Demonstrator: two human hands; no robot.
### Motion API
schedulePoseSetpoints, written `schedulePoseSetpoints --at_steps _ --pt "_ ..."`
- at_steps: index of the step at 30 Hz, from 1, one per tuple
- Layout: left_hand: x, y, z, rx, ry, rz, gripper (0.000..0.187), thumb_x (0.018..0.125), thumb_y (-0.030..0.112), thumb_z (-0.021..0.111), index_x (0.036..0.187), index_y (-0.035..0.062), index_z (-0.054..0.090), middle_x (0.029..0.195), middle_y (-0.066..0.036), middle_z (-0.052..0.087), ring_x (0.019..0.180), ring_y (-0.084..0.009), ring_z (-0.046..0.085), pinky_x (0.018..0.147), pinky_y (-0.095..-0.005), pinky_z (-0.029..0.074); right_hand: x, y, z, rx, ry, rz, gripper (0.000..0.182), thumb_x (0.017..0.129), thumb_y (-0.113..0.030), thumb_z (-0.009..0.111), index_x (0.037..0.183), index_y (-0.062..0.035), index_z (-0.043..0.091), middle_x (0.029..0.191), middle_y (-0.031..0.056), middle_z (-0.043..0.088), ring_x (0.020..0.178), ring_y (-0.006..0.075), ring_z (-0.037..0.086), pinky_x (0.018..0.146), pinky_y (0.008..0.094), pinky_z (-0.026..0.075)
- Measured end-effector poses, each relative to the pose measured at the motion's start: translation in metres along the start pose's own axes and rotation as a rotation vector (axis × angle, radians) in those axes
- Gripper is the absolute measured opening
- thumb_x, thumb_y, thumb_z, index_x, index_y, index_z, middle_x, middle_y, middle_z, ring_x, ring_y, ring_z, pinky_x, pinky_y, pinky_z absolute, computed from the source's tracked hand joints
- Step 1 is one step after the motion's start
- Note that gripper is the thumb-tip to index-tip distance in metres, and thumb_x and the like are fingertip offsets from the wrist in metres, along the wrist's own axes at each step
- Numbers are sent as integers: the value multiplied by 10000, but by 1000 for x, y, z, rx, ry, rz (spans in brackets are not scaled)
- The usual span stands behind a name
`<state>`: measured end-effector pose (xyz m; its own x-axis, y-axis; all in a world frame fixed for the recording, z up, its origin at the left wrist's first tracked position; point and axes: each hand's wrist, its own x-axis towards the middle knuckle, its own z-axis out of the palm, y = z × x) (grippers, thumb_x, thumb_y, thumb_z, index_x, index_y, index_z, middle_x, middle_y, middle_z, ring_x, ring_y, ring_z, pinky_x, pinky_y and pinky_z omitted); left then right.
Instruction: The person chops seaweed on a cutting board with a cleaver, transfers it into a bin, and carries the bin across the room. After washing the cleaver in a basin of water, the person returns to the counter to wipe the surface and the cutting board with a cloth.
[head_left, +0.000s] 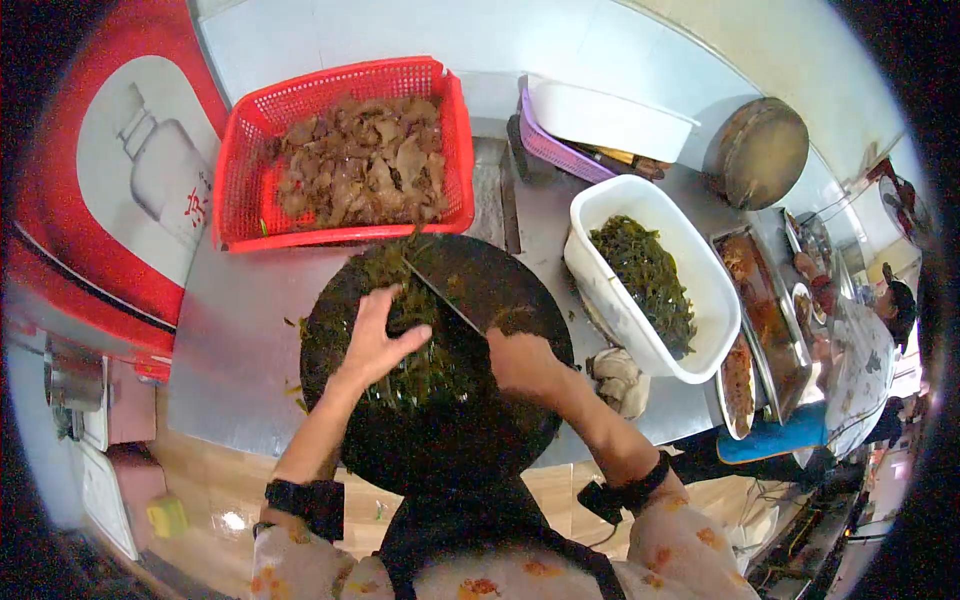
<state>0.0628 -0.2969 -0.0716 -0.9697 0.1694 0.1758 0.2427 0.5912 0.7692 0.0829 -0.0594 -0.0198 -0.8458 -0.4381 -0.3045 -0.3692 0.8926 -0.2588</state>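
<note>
A round dark chopping board [450,460] sits at the counter's front edge, strewn with green seaweed [430,375]. My right hand [527,366] is closed around the handle of a knife [440,292], whose blade slants up and left to the seaweed at the board's far side. Left of the blade, my left hand [378,345] is over the seaweed with thumb and fingers spread, its fingertips beside the far pile. To the right of the board, a white tub [715,335] holds more seaweed in strips.
Behind the board stands a red basket [228,190] of brown, wrinkled pieces. A crumpled cloth [620,382] lies by the tub. Further right are metal trays of food [765,320], a round wooden block [765,153] against the wall, and another person [860,360].
</note>
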Motion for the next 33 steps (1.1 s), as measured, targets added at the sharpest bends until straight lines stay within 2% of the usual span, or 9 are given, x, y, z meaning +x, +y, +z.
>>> schedulePoseSetpoints --at_steps 3,8,10,14,18,21,23,29,33 --pt "-11 10 -7 32 -75 17 739 709 379 720 1262 -24 439 1247 -220 465 1196 -369 399 1021 -419 318 -19 14 9 105 34 -17 149 860 -146 466 918 -9 471 675 231 615 642 424 614 591 536 475" --pt "-15 27 -31 191 -65 47 689 712 435 715 1251 68 493 1299 -168 437 1210 -343 398 1006 -471 297 -3 24 -28 -48 96 112 140 874 -150 485 913 -17 462 664 202 618 635 405 616 576 518 472" --pt "-26 28 -37 202 49 67 639 705 408 726 1217 81 526 1299 -123 446 1203 -316 414 980 -469 310 19 28 -39 -62 236 55 215 786 -83 507 971 14 458 697 216 635 669 394 642 588 520 494" --pt "-59 20 -51 59 270 18 553 696 288 737 1168 57 564 1261 -140 504 1162 -323 466 978 -437 348 77 30 -23 -153 403 -22 161 776 -65 525 916 0 479 702 213 634 661 383 642 575 490 504" --pt "-94 -10 -58 -60 470 -144 452 740 198 691 1135 13 576 1227 -172 540 1117 -323 507 969 -404 381 103 8 -24 -135 370 -68 171 752 -37 558 887 -9 456 687 196 624 671 391 627 596 494 483" --pt "-102 -19 -61 -179 558 -222 425 782 213 672 1135 -1 574 1195 -161 552 1093 -285 519 950 -381 392 109 -1 -29 -142 255 -187 191 727 -12 565 888 -8 462 706 195 628 680 382 634 588 474 494" --pt "-103 -23 -58 -255 597 -268 430 818 256 654 1151 -3 569 1171 -147 556 1100 -258 508 948 -360 388 109 0 -30 -217 149 -334 143 804 -124 516 895 -14 524 732 200 636 688 383 642 563 484 514" --pt "-103 -26 -45 -228 644 -304 447 836 286 637 1155 -19 562 1180 -150 551 1108 -265 502 965 -364 373 92 5 -33 -305 -48 -570 202 802 -106 507 986 -25 529 757 181 644 690 362 652 570 471 528" --pt "-103 -25 -44 -276 686 -344 436 846 277 622 1154 -25 560 1176 -155 551 1112 -266 498 975 -367 363 81 19 -38 -282 55 -711 161 726 -43 551 866 -13 476 708 162 612 651 341 634 547 448 500"
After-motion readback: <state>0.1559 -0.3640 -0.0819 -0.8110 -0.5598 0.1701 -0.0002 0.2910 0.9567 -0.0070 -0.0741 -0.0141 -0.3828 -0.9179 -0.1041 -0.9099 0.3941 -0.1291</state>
